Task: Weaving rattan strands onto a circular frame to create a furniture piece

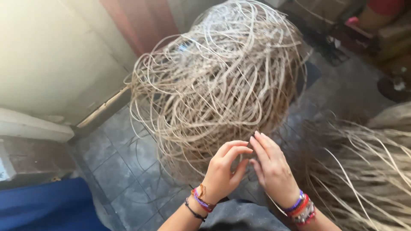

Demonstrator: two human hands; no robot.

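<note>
Our left hand (pixel 222 169) sat low in the centre of the frame, fingers curled and thumb pressed toward the forefinger in a narrow pinch; we could not tell for certain whether a strand lay inside it; our right hand (pixel 272 169) lay just beside it, touching or nearly so, fingers long and close together, reaching up into the lower edge of the tangled coil of pale cane strands (pixel 218 81); both wrists carried bead bracelets (pixel 299 209). The coil rose directly above the hands, filling the centre and top of the frame, its loops running round rather than along any one axis; both hands were about equally near its lower edge. A second heap of loose strands (pixel 368 171) spread at the lower right; grey floor tiles (pixel 124 167) showed at lower left, with a blue cloth (pixel 47 205) in the corner; we saw no packages, labels or signs.
</note>
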